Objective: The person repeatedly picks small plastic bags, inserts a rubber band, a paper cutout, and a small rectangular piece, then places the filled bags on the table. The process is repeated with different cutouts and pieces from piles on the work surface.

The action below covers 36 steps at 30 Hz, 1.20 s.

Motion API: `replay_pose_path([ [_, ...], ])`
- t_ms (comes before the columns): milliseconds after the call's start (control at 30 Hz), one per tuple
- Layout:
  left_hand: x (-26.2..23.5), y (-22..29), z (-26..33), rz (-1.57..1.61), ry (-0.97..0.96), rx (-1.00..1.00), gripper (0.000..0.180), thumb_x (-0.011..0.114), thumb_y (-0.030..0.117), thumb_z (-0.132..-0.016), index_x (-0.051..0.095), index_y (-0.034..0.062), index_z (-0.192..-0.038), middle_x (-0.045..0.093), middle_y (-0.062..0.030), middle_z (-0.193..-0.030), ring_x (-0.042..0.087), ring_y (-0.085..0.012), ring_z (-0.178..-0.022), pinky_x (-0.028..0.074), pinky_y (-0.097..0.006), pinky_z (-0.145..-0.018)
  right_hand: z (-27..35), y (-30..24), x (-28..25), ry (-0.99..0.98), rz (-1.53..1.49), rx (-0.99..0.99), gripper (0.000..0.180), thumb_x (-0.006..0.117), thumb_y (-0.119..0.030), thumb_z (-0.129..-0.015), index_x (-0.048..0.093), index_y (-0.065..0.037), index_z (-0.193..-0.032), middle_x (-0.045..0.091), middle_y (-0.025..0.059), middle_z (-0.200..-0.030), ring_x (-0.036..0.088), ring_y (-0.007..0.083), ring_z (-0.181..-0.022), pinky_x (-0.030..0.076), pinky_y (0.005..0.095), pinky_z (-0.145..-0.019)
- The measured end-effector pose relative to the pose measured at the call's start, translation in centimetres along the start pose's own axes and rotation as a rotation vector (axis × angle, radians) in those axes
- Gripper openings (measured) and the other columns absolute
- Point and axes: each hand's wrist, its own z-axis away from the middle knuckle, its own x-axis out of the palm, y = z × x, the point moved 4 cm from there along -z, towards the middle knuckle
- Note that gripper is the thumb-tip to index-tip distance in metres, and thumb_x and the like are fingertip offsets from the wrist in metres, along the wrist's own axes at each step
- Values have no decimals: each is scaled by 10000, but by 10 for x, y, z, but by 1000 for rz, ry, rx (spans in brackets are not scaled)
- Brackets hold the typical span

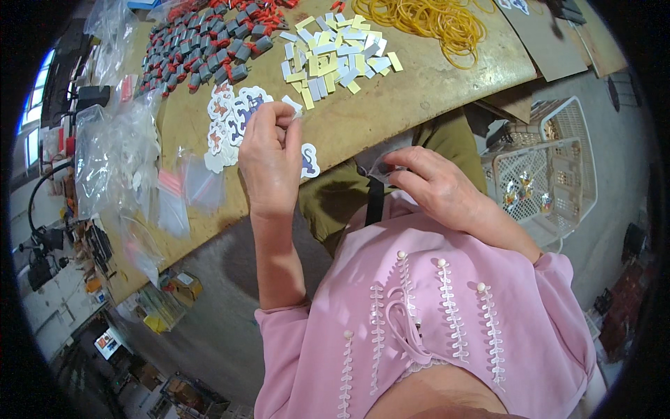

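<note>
My left hand point(269, 164) is over the near part of the table, its thumb and fingers pinched on a small pale piece point(293, 104) that looks like one of the blocks in the heap beyond. Close beside it lie printed cut-out stickers point(222, 122) with white borders. A single blue-figured sticker point(309, 160) sits at the table's edge, partly behind this hand. Over my lap, my right hand point(440, 188) is closed on a small clear plastic bag point(379, 171); what the bag contains is hard to make out.
Grey blocks with red cords point(202, 52), pale yellow and white blocks point(331, 59) and yellow rubber bands point(433, 24) lie in piles farther back. Clear zip bags point(202, 183) spread along the left. A white plastic basket point(558, 153) holding small packed bags stands at the right.
</note>
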Motion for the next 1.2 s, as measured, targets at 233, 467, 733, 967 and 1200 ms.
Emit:
replay_pose_path([
  [233, -1, 42, 31, 330, -44, 80, 243, 791, -26, -868, 702, 39, -1085, 706, -85, -939, 671, -194, -731, 547, -331, -681, -6, -4, -8, 73, -29, -32, 206, 662, -89, -859, 620, 41, -1013, 640, 210, -1279, 651, 380, -1191, 557, 452, -999],
  [467, 15, 69, 66, 262, -87, 375, 295, 800, -51, -814, 716, 68, -1072, 723, -83, -992, 701, -292, -925, 560, -387, -816, -15, -14, -12, 129, -44, -70, 212, 693, -72, -836, 637, 50, -1000, 650, 212, -1282, 663, 377, -1180, 570, 450, -986],
  [733, -7, 47, 60, 215, 12, 243, 263, 815, -66, -803, 733, 68, -1013, 701, -69, -925, 627, -195, -722, 530, -324, -668, -9, -9, -13, 100, -28, -32, 193, 692, -59, -849, 637, 44, -1002, 656, 213, -1272, 664, 385, -1184, 569, 455, -990],
  [967, -22, 55, 12, 157, -21, 327, 125, 778, -29, -881, 734, 37, -979, 697, -103, -893, 661, -254, -756, 530, -354, -679, -7, -4, -16, 115, 15, -38, 198, 693, -78, -859, 647, 33, -1017, 662, 202, -1246, 669, 379, -1166, 573, 452, -976],
  [1200, -9, 32, -116, -8, 70, 386, 175, 707, 66, -965, 752, 34, -1132, 748, -127, -1000, 727, -225, -890, 569, -368, -779, 1, -1, -21, 144, 23, -40, 220, 684, -87, -841, 658, 33, -1024, 668, 197, -1236, 668, 368, -1180, 565, 455, -1004],
])
